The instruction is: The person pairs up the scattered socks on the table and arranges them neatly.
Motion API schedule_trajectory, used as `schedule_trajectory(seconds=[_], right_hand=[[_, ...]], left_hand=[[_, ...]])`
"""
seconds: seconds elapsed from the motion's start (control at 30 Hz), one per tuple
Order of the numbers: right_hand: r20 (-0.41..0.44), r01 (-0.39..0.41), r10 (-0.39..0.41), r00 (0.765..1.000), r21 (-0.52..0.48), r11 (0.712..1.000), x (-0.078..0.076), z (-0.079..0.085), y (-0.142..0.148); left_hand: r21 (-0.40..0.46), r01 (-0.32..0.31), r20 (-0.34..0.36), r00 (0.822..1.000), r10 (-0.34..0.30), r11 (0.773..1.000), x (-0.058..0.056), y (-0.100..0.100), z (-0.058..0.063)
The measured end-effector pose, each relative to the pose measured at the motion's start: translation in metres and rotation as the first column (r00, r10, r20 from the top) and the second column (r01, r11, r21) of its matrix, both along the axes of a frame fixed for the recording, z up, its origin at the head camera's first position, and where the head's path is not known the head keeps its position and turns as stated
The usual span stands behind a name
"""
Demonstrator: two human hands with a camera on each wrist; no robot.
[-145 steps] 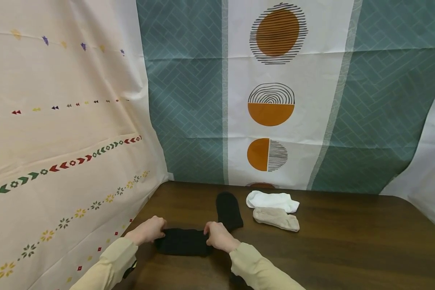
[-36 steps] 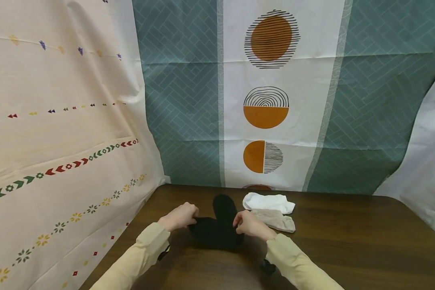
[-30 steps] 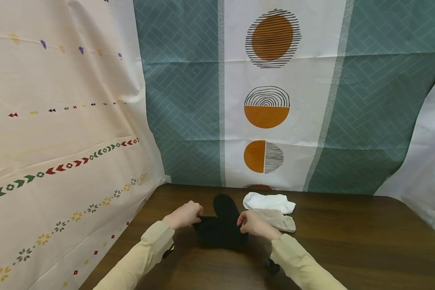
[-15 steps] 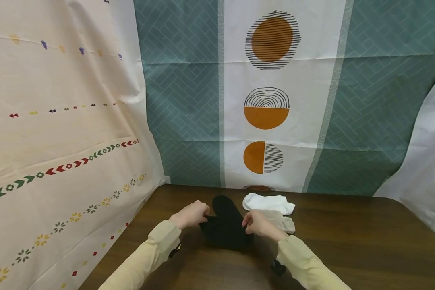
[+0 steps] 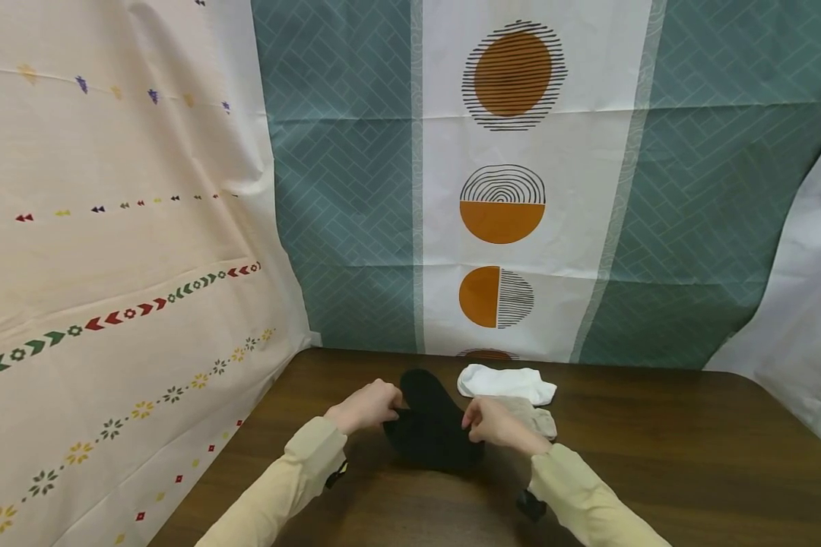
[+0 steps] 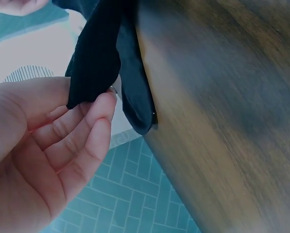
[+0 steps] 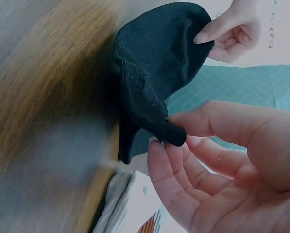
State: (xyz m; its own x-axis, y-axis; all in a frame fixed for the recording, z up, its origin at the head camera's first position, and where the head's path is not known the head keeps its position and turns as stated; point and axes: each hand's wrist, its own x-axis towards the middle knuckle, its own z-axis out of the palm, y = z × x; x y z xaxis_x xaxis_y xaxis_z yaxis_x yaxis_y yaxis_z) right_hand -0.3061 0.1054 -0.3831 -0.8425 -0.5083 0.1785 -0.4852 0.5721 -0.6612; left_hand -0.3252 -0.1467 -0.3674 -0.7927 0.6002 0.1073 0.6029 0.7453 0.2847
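A black ankle sock (image 5: pixel 432 448) is stretched sideways between my two hands in the head view. My left hand (image 5: pixel 366 405) pinches its left end between thumb and fingers, and the left wrist view shows the cloth (image 6: pixel 96 53) hanging from that pinch. At the other end my right hand (image 5: pixel 498 425) pinches the sock's ribbed cuff, with the folded edge (image 7: pixel 171 132) between thumb and fingertips. Behind it lies a second black sock (image 5: pixel 419 384) on the table, its rounded tip pointing away; the held sock overlaps its near part in the head view.
A white sock (image 5: pixel 506 384) lies flat on the brown wooden table (image 5: pixel 657 448), right of the black ones. Just in front of it, a beige sock (image 5: pixel 530 414) is partly covered by my right hand. Patterned cloth (image 5: pixel 345 228) hangs behind the table and along its left side.
Both hands have carried the black sock rightward and slightly away, from left of the second black sock to in front of it. In the last second they shift slightly further right. The other socks stay put.
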Motion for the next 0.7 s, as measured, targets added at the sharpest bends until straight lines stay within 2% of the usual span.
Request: schedule_trajectory(seconds=[0.17,0.43,0.7], right_hand=[[-0.018,-0.021,0.021,1.000,0.015,1.000,0.000,0.001,0.005],[-0.015,-0.003,0.004,1.000,0.048,0.999,-0.002,0.006,0.014],[-0.019,0.049,-0.048,0.999,0.105,0.993,0.000,0.012,0.025]], left_hand=[[-0.005,-0.012,-0.001,1.000,0.012,1.000,0.000,0.005,0.000],[0.028,-0.010,0.057,0.998,0.008,1.000,0.003,0.011,0.003],[0.017,0.016,0.033,0.999,-0.016,1.000,0.000,0.018,0.003]])
